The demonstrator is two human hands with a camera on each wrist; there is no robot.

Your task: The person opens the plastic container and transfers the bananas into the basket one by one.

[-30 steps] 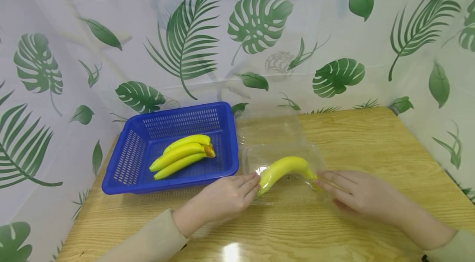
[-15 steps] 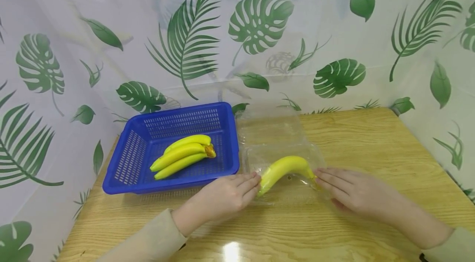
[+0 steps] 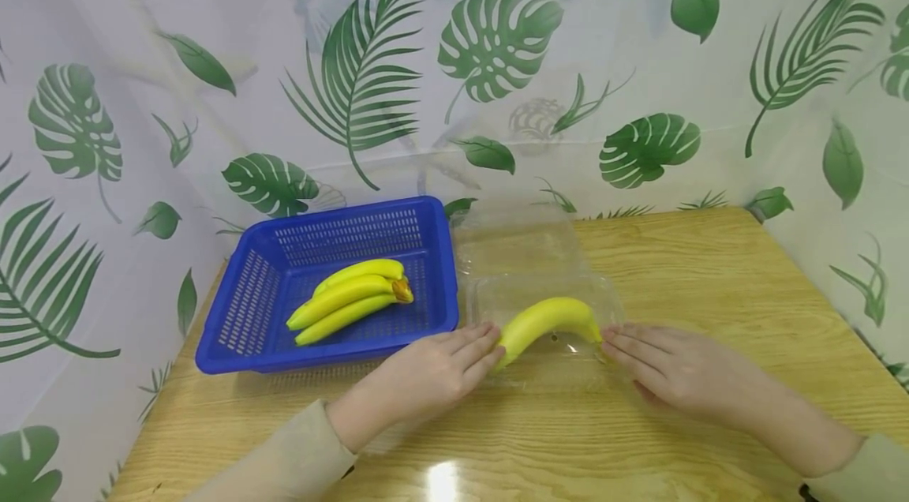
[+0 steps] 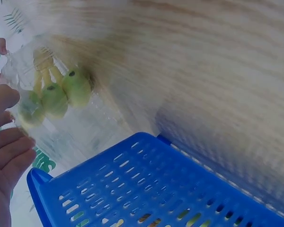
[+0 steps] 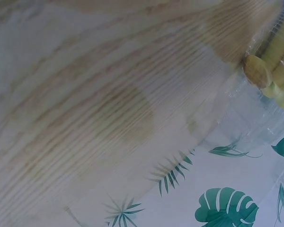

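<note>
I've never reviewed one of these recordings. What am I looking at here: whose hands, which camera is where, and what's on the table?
No machine here: a person works with two bare hands. The big picture comes from a camera on their head, looking down at a wooden table. The two blurry pictures come from cameras strapped to each wrist.

On the table stands a blue basket with a bunch of bananas in it. Beside it lies a clear plastic box, its lid folded back, with more bananas inside.

The left hand and the right hand lie with straight fingers against the box's two ends, near the banana tips. Neither has a grip on anything.
</note>
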